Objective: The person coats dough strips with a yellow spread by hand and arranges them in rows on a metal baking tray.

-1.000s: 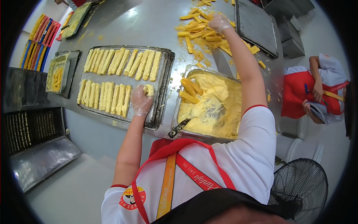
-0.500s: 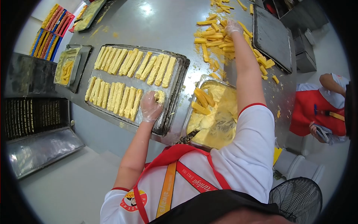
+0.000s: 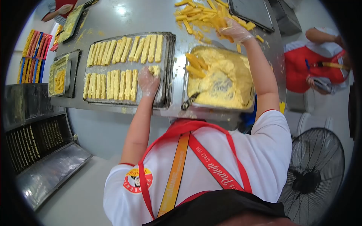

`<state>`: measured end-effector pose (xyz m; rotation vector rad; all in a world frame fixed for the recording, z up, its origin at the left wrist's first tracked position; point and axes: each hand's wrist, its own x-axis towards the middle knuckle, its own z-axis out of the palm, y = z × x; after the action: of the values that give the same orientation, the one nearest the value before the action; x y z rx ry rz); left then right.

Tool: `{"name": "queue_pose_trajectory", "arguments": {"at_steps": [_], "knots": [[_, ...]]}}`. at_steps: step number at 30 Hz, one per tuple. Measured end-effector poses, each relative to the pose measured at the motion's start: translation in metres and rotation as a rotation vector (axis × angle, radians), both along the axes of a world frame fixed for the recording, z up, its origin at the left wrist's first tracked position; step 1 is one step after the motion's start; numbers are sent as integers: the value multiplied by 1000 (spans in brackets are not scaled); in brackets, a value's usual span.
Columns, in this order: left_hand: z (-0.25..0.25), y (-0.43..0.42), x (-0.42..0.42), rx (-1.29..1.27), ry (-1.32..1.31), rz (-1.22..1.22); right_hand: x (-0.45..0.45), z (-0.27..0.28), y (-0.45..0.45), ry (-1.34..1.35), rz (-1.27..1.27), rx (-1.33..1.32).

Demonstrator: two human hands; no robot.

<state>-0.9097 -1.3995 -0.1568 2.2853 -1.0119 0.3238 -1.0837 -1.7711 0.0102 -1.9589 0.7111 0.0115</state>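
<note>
Two rows of cream-coated sticks (image 3: 120, 84) lie on a dark-rimmed tray (image 3: 168, 56). At the right end of its lower row, my gloved left hand (image 3: 148, 81) is closed round a coated stick. My gloved right hand (image 3: 234, 31) grips several yellow sticks (image 3: 220, 25) at the edge of the loose pile (image 3: 196, 14). Between the hands and nearer my body is a metal pan (image 3: 252, 103) of yellow cream (image 3: 222, 84). Some uncoated sticks (image 3: 195, 66) rest on the cream at its left side, and a black-handled tool (image 3: 189, 101) lies over the near left rim.
A small pan (image 3: 59, 79) with sticks stands on the table's left. Behind it is another pan (image 3: 71, 23), near another person's hand (image 3: 65, 9). An empty dark tray (image 3: 252, 13) lies at the back right. A person in a red apron (image 3: 298, 69) and a fan (image 3: 307, 180) are at the right.
My right hand has lifted from within the pile and now carries several sticks towards the cream pan. My left hand stays by the tray's lower row. The camera view has shifted.
</note>
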Motion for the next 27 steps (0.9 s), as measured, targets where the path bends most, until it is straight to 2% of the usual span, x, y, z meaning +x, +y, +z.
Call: {"name": "queue_pose_trajectory", "arguments": {"at_steps": [3, 6, 8, 10, 11, 13, 14, 16, 18, 19, 21, 25, 27], "knots": [[-13, -2, 7, -23, -76, 25, -14, 11, 75, 62, 196, -324], [-14, -3, 4, -57, -184, 54, -7, -43, 79, 154, 168, -514], [4, -1, -1, -96, -236, 27, -9, -67, 74, -21, 35, -498], [54, -3, -15, -65, -12, -152, -23, -49, 82, -167, -131, -569], [77, -5, -23, -45, 102, -241, -37, -36, 92, -178, -121, -598], [106, -18, -38, -46, 58, -411, -66, -21, 116, -199, -96, -654], [111, -24, -44, -46, 34, -496, -78, -17, 140, -146, 76, -770], [105, -37, -48, -44, -47, -679, -84, -21, 197, -118, 292, -532], [102, -51, -50, 25, -144, -826, -73, -26, 238, -110, 328, -673], [98, -57, -51, 95, -156, -823, -69, -30, 249, -105, 348, -741], [90, -69, -52, 235, -185, -810, -61, -39, 244, -108, 406, -649], [86, -79, -48, 170, -250, -879, -56, -26, 245, -44, 554, -629], [80, -81, -47, 165, -187, -874, -52, -34, 247, 3, 586, -651]]}}
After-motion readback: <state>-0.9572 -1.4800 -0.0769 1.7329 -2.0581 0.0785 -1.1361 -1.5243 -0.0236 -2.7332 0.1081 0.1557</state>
